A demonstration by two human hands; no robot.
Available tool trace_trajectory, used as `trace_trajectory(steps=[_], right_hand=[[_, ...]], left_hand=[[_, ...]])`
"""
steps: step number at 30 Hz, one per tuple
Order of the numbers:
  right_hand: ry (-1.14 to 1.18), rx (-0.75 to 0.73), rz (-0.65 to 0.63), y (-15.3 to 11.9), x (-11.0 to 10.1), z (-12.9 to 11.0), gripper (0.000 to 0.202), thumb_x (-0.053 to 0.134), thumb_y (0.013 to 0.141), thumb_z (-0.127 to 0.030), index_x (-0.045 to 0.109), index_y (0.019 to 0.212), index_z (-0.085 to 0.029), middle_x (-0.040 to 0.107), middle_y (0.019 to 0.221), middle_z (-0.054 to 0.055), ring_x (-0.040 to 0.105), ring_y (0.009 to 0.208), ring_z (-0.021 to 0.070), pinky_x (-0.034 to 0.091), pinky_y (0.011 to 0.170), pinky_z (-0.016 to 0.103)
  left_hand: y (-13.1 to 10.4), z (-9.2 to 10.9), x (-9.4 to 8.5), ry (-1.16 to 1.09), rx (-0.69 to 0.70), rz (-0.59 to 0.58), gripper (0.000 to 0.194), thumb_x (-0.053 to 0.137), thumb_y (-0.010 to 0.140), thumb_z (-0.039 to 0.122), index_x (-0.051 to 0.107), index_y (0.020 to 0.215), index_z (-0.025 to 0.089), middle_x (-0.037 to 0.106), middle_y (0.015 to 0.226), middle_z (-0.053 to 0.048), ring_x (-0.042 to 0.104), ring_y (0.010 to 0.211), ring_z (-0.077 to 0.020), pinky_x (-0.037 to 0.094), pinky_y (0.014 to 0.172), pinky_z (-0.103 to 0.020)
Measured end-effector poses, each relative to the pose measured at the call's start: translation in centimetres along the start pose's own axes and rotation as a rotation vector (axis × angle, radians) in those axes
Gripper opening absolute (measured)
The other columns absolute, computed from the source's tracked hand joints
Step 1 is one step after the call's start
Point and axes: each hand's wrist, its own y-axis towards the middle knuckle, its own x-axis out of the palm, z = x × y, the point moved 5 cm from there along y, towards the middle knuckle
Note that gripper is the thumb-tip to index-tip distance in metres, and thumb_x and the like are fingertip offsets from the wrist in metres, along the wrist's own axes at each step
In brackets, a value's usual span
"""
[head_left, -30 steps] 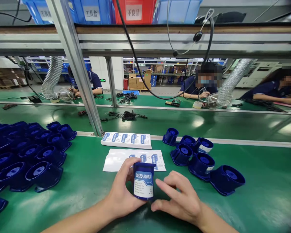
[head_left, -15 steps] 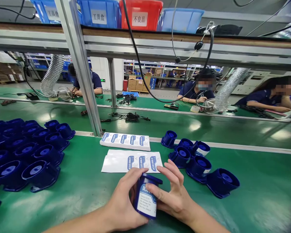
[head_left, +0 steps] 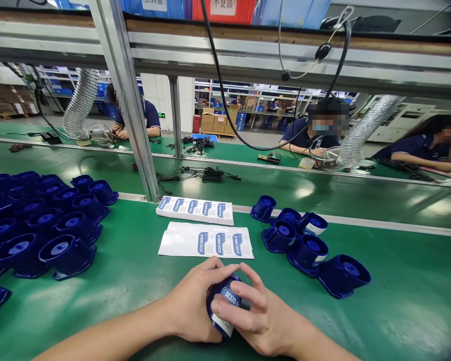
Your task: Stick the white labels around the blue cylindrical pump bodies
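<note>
A dark blue plastic housing (head_left: pixel 225 328) with a blue and white label is tilted between both hands near the front of the green bench. My left hand (head_left: pixel 195 301) is wrapped round its left side, the thumb over the top. Fingers of my right hand (head_left: pixel 257 316) press on the label and cover part of it. Just beyond lie a partly used label sheet (head_left: pixel 184 240) and a thicker stack of label sheets (head_left: pixel 195 209). Several blue housings (head_left: pixel 346 276) stand to the right, some with labels on their sides.
Many blue housings (head_left: pixel 67 253) crowd the left of the bench (head_left: pixel 135 286). A metal post (head_left: pixel 130 100) rises behind the labels. Black cables (head_left: pixel 212 174) lie farther back, and a black cable loop hangs in front. Three people sit across the bench.
The housing has tilted and turned in my hands. My right fingers have moved across onto the label, and my left hand has closed further round it. The camera view has dipped slightly.
</note>
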Motion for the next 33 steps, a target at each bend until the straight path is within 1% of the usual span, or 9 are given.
trace_trajectory(steps=[7, 10, 12, 14, 17, 22, 27, 30, 33], right_hand=[[-0.021, -0.042, -0.031, -0.1, 0.8, -1.2, 0.044, 0.06, 0.086, -0.002, 0.076, 0.118, -0.027, 0.065, 0.147, -0.001, 0.007, 0.166, 0.0154, 0.021, 0.138, 0.055], [-0.068, -0.065, 0.014, -0.5, 0.3, -1.2, 0.027, 0.07, 0.096, -0.028, 0.077, 0.121, -0.023, 0.052, 0.161, 0.005, 0.017, 0.164, 0.028, 0.016, 0.136, 0.064], [-0.021, -0.038, 0.053, -0.8, -0.5, -0.8, 0.04, 0.069, 0.099, -0.046, 0.074, 0.129, -0.02, 0.041, 0.168, 0.01, 0.027, 0.159, 0.0363, 0.021, 0.133, 0.068], [0.06, 0.102, 0.153, -1.0, -1.4, 0.2, 0.047, 0.065, 0.101, -0.05, 0.069, 0.137, -0.02, 0.038, 0.167, 0.016, 0.036, 0.153, 0.0397, 0.034, 0.126, 0.068], [0.142, 0.406, 0.331, -1.8, -1.9, 2.5, 0.043, 0.063, 0.102, -0.035, 0.065, 0.143, -0.019, 0.046, 0.154, 0.02, 0.051, 0.138, 0.0373, 0.053, 0.11, 0.058], [0.311, 0.666, 0.383, -2.8, -0.4, 5.2, 0.047, 0.061, 0.103, -0.022, 0.061, 0.149, -0.025, 0.054, 0.137, 0.014, 0.066, 0.112, 0.0229, 0.064, 0.085, 0.031], [0.23, 0.446, 0.281, -2.5, -0.5, 4.7, 0.052, 0.065, 0.104, -0.045, 0.061, 0.151, -0.022, 0.042, 0.152, 0.018, 0.058, 0.127, 0.0305, 0.062, 0.097, 0.043], [0.042, 0.303, 0.194, -1.8, -0.8, 3.9, 0.067, 0.077, 0.093, -0.06, 0.064, 0.148, -0.025, 0.029, 0.164, 0.021, 0.044, 0.143, 0.0415, 0.052, 0.109, 0.061], [-0.075, 0.262, 0.13, -1.3, -0.7, 3.6, 0.082, 0.087, 0.079, -0.068, 0.064, 0.148, -0.028, 0.025, 0.166, 0.021, 0.035, 0.149, 0.0441, 0.043, 0.117, 0.069]], left_hand=[[0.3, -0.7, -0.1, 0.02, 0.017, 0.053, 0.095, 0.089, 0.063, 0.026, 0.057, 0.151, 0.033, 0.057, 0.117, -0.006, 0.063, 0.101, -0.0271, 0.058, 0.093, -0.043], [0.5, -1.0, -0.8, -0.02, 0.044, 0.166, 0.097, 0.089, 0.066, 0.028, 0.051, 0.155, 0.034, 0.057, 0.127, -0.008, 0.064, 0.103, -0.0269, 0.058, 0.088, -0.041], [0.4, -1.3, -1.7, -0.083, 0.024, 0.321, 0.093, 0.088, 0.068, 0.026, 0.049, 0.152, 0.033, 0.059, 0.132, -0.009, 0.066, 0.093, -0.0227, 0.057, 0.075, -0.034], [0.1, -1.5, -2.5, -0.126, 0.007, 0.485, 0.089, 0.09, 0.067, 0.022, 0.048, 0.146, 0.033, 0.062, 0.136, -0.009, 0.068, 0.093, -0.0225, 0.056, 0.074, -0.033], [-0.2, -1.4, -2.9, -0.134, 0.056, 0.62, 0.087, 0.092, 0.066, 0.02, 0.047, 0.139, 0.033, 0.061, 0.142, -0.009, 0.07, 0.113, -0.0296, 0.059, 0.088, -0.038], [-0.3, -1.6, -2.3, -0.145, 0.05, 0.617, 0.089, 0.092, 0.065, 0.018, 0.046, 0.14, 0.034, 0.061, 0.146, -0.009, 0.07, 0.122, -0.0336, 0.061, 0.092, -0.041], [-0.2, -2.0, -1.7, -0.186, 0.029, 0.551, 0.092, 0.093, 0.065, 0.018, 0.046, 0.142, 0.033, 0.063, 0.145, -0.01, 0.071, 0.123, -0.0348, 0.063, 0.09, -0.04], [-0.1, -1.8, -1.4, -0.162, 0.05, 0.535, 0.09, 0.093, 0.067, 0.021, 0.046, 0.142, 0.033, 0.062, 0.145, -0.011, 0.072, 0.122, -0.0342, 0.064, 0.088, -0.039], [-0.1, -1.5, -1.1, -0.063, 0.086, 0.532, 0.087, 0.093, 0.07, 0.024, 0.047, 0.143, 0.034, 0.061, 0.144, -0.011, 0.073, 0.119, -0.0332, 0.065, 0.09, -0.042]])
